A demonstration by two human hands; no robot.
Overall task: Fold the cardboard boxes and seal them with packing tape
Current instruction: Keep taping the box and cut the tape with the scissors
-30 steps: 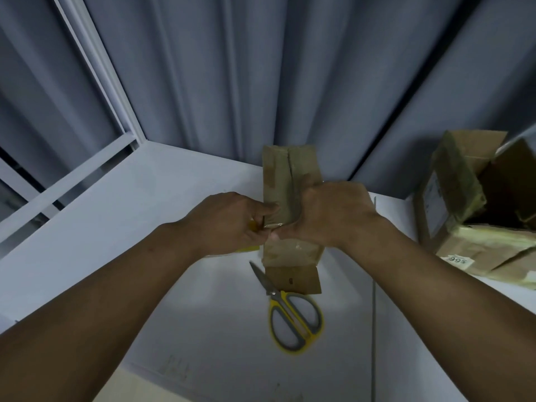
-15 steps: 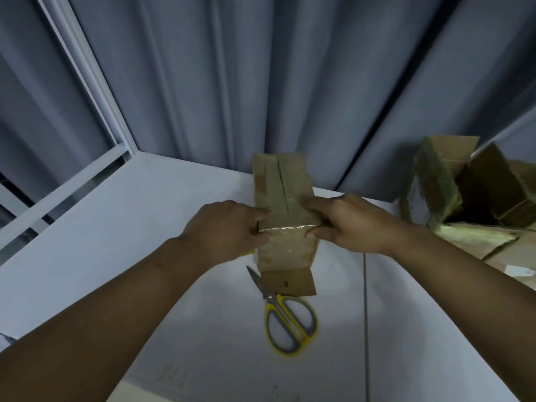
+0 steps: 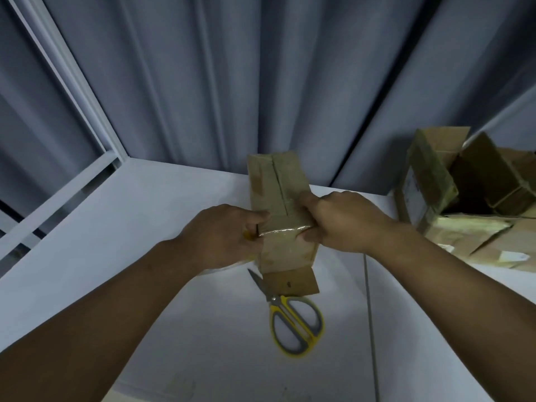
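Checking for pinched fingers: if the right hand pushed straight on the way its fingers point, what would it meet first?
The right hand grips the small cardboard box, so that comes first; beyond it, probably the left hand.

Grey pleated curtain (image 3: 261, 82), white table (image 3: 87, 227) (dim light), white window frame (image 3: 74, 82)

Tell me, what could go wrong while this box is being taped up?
1. The shiny tape crosses the box in one band only; the top seam beyond it looks open and might spring apart.
2. The bottom flap hangs loose and could catch.
3. The scissors lie just below; if the left hand or right hand slips, the box may hit the blades.
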